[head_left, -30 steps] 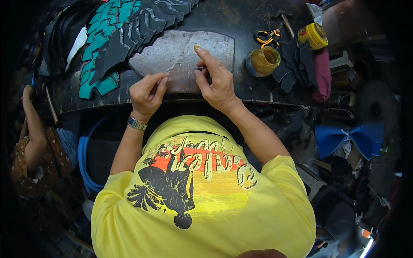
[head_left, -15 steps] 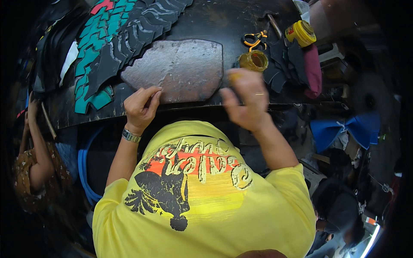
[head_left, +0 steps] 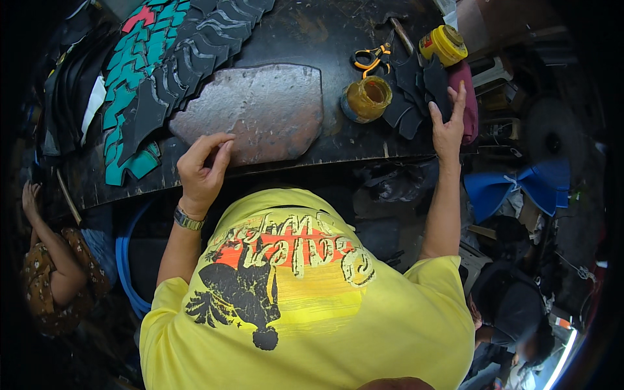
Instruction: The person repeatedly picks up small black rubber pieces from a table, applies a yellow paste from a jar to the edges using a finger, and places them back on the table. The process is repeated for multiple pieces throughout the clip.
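A brownish-grey stone-like slab (head_left: 266,107) lies flat at the front of the dark table. Over its near left edge is my left hand (head_left: 203,170), thumb and fingertips pinched together; whatever may be between them is hidden. My right hand (head_left: 448,127) has its fingers apart at the right end of the table, beside a stack of black cut pieces (head_left: 409,120) and a maroon cloth-like thing (head_left: 470,114). No held object shows in it. Between the slab and those pieces stands an uncapped glass jar (head_left: 354,104) smeared with amber-brown stuff.
Scissors with orange-and-black handles (head_left: 369,62), a hammer (head_left: 402,36) and a yellow tub (head_left: 447,45) sit farther back. Overlapping rows of green (head_left: 120,97) and black pieces (head_left: 153,107) cover the table's left. Another person's arm (head_left: 55,237) is at far left.
My right hand has swung from beside the jar to the black pieces at the right. My left hand stays pinched near the slab's edge. The view has shifted slightly.
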{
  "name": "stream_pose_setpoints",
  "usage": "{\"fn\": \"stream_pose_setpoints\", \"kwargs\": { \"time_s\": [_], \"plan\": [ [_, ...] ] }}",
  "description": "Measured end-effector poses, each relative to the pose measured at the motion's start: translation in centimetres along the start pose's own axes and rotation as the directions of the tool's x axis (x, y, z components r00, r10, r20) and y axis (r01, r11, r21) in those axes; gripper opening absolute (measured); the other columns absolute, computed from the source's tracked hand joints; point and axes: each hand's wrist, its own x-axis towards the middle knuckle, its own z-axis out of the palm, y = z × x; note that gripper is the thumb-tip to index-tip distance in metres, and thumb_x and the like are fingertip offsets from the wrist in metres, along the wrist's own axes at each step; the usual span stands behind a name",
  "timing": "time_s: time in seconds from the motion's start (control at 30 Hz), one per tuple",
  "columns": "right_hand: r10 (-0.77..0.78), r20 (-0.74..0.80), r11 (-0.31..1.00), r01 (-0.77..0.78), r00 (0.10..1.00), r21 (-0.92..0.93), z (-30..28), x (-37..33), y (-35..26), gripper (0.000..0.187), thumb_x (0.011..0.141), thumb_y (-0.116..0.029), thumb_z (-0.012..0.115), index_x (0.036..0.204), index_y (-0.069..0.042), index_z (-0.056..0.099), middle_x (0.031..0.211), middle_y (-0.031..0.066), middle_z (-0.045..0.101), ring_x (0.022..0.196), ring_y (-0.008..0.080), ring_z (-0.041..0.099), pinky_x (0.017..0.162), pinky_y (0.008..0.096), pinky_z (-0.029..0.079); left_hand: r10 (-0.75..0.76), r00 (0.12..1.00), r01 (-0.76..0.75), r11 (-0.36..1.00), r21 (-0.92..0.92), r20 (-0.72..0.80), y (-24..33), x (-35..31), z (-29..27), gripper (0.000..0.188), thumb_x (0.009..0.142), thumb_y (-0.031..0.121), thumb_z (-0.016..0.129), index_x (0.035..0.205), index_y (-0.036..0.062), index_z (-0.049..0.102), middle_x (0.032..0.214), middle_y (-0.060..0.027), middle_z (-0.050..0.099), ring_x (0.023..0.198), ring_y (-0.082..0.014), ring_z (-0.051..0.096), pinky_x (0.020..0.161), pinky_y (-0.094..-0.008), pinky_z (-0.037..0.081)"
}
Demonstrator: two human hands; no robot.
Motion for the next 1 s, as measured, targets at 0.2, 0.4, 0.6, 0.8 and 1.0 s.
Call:
{"fn": "stream_pose_setpoints", "kwargs": {
  "time_s": [0.2, 0.4, 0.6, 0.8, 1.0],
  "plan": [
    [-0.136, 0.118, 0.978, 0.152, 0.984, -0.141, 0.3, -0.5, 0.8, 0.068, 0.094, -0.004, 0.058, 0.156, -0.008, 0.029, 0.153, 0.0125, 0.044, 0.139, 0.0262, 0.044, 0.115, 0.0364, 0.032, 0.040, 0.985, -0.022, 0.994, -0.110, 0.169, 2.6, 1.9, 2.3, 0.014, 0.085, -0.001, 0.071, 0.098, 0.0032, 0.072, 0.074, -0.0075, 0.063, 0.060, -0.0170, 0.058, 0.055, -0.0284, 0.044],
    [-0.179, 0.320, 0.981, 0.193, 0.930, -0.012, -2.5, -1.3, 0.6, 0.083, 0.082, -0.011, 0.070, 0.155, -0.011, 0.030, 0.155, 0.0100, 0.041, 0.144, 0.0327, 0.035, 0.118, 0.0405, 0.030, 0.130, 0.947, -0.120, 0.991, -0.052, 0.294, 3.0, 3.0, 4.3, 0.015, 0.083, 0.001, 0.073, 0.098, 0.0040, 0.071, 0.074, -0.0090, 0.063, 0.060, -0.0214, 0.060, 0.055, -0.0309, 0.046],
    [-0.333, 0.263, 0.899, 0.389, 0.906, -0.203, -1.5, -1.0, 0.2, 0.090, 0.073, -0.002, 0.071, 0.154, -0.012, 0.031, 0.155, 0.0098, 0.040, 0.145, 0.0383, 0.031, 0.118, 0.0450, 0.030, 0.103, 0.945, -0.109, 0.994, 0.000, 0.311, 2.8, 2.7, 4.7, 0.015, 0.083, 0.003, 0.074, 0.097, 0.0052, 0.071, 0.075, -0.0088, 0.063, 0.062, -0.0238, 0.062, 0.056, -0.0323, 0.047],
    [-0.384, 0.356, 0.850, 0.477, 0.852, -0.224, -0.5, 0.7, -0.7, 0.096, 0.066, 0.005, 0.070, 0.153, -0.011, 0.033, 0.154, 0.0091, 0.042, 0.145, 0.0344, 0.033, 0.118, 0.0431, 0.031, 0.134, 0.931, -0.165, 0.984, 0.066, 0.341, 2.7, 2.7, 4.9, 0.012, 0.083, 0.006, 0.073, 0.095, 0.0066, 0.071, 0.075, -0.0080, 0.062, 0.064, -0.0244, 0.062, 0.057, -0.0334, 0.048],
    [-0.398, 0.364, 0.804, 0.511, 0.842, -0.304, 0.8, 1.2, -0.8, 0.091, 0.065, 0.008, 0.070, 0.148, -0.014, 0.042, 0.148, 0.0087, 0.049, 0.139, 0.0361, 0.042, 0.114, 0.0427, 0.038, 0.169, 0.923, -0.223, 0.967, 0.123, 0.345, 2.4, 2.5, 5.1, 0.012, 0.084, 0.009, 0.073, 0.095, 0.0078, 0.070, 0.076, -0.0073, 0.061, 0.065, -0.0243, 0.062, 0.058, -0.0336, 0.049]
  ]
}}
